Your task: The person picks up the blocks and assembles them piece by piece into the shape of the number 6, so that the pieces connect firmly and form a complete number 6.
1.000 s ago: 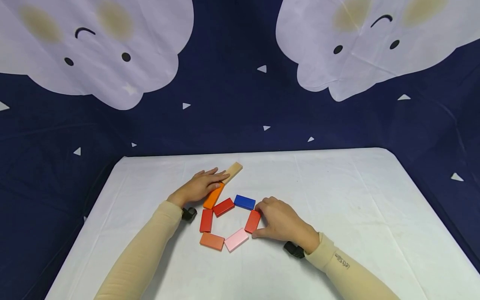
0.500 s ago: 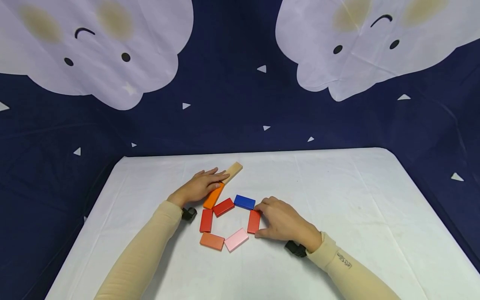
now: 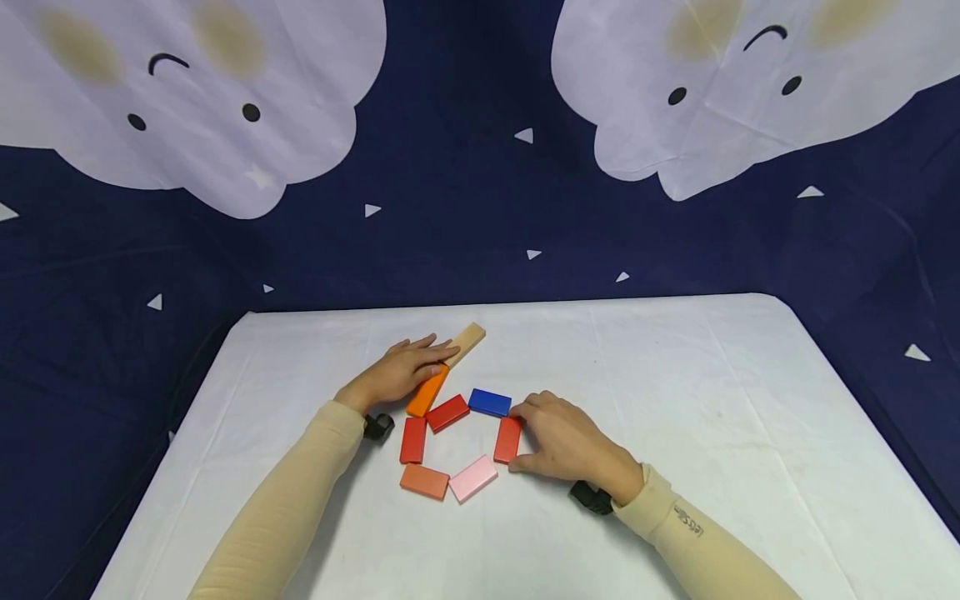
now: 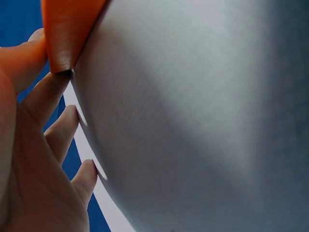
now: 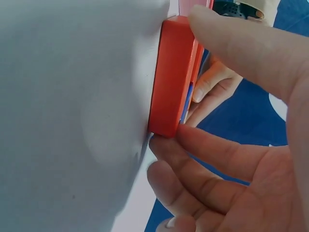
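Note:
My right hand [image 3: 566,437] pinches a red block [image 3: 507,440] by its two ends, with the thumb at the near end and fingertips at the far end. The right wrist view shows this red block [image 5: 174,77] lying on the cloth between thumb and fingers. My left hand [image 3: 399,372] lies with spread, fairly straight fingers over the joint of an orange block [image 3: 427,394] and a plain wooden block [image 3: 467,342]. In the left wrist view the thumb and a finger touch the orange block [image 4: 72,34]. The other fingertips rest beyond it.
The ring of blocks continues with a blue block [image 3: 490,403], a second red block [image 3: 447,412], a third red block [image 3: 412,440], a coral block [image 3: 424,482] and a pink block [image 3: 473,478]. They lie flat on the white-covered table [image 3: 675,375]. A dark cloud-printed cloth [image 3: 465,167] stands behind.
The right hand has shifted the red block slightly to the right and turned it more upright in the head view. The left hand has stayed where it was.

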The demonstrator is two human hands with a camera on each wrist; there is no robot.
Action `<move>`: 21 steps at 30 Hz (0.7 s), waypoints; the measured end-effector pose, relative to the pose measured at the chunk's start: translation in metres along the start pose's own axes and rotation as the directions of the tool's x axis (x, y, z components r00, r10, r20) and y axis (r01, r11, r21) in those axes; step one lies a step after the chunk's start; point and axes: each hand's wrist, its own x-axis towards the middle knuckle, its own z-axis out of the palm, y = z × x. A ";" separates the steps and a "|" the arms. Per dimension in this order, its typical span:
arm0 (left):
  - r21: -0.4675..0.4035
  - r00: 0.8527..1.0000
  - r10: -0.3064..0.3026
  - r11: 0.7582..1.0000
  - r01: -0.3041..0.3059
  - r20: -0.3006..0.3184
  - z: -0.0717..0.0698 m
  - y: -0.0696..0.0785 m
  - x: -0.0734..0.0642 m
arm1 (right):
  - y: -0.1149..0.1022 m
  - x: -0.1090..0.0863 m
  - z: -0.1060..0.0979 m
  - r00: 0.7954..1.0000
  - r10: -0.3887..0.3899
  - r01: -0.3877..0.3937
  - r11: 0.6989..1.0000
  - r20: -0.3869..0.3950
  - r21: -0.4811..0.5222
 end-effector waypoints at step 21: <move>0.024 0.999 0.032 0.999 -0.031 -0.015 0.001 -0.003 0.000 | -0.021 0.009 0.010 0.967 -0.246 0.245 0.969 0.059 0.029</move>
